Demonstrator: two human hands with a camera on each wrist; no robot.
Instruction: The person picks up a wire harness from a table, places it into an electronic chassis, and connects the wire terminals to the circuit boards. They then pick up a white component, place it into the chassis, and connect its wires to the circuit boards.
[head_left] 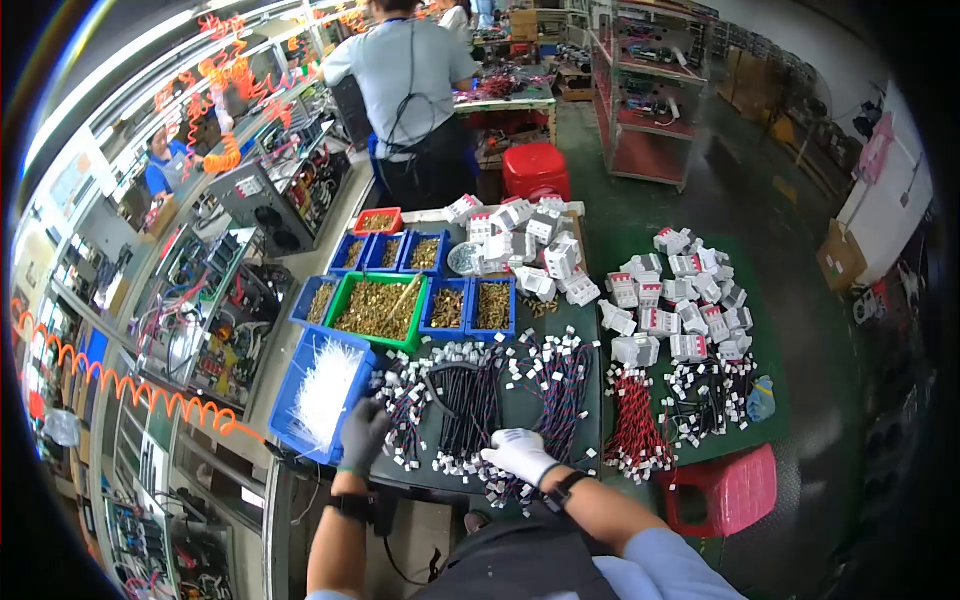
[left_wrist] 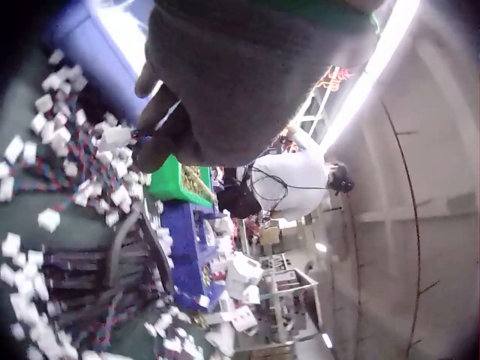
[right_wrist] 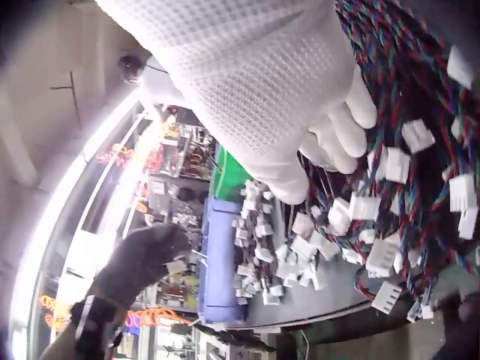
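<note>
My left hand [head_left: 365,436], in a grey glove, is raised beside the blue bin of white plastic strips [head_left: 328,395]. Its curled fingers pinch a wire lead with a white connector [left_wrist: 116,136] at the end, and a pale strip shows between the fingers. My right hand [head_left: 522,455], in a white knitted glove, is low over the lower ends of the black wire leads [head_left: 465,400]. Thumb and curled fingers close around thin dark wires there, largely hidden by the glove. Beside it lie twisted multicoloured leads [right_wrist: 397,67] with white connectors.
A green bin [head_left: 345,290] and several blue bins hold brass-coloured parts. White breakers [head_left: 560,255] are heaped behind the leads and on the right table, near red twisted leads [head_left: 632,415]. Red stools [head_left: 740,490] stand at the right front and beyond the table. A person [head_left: 405,90] works ahead.
</note>
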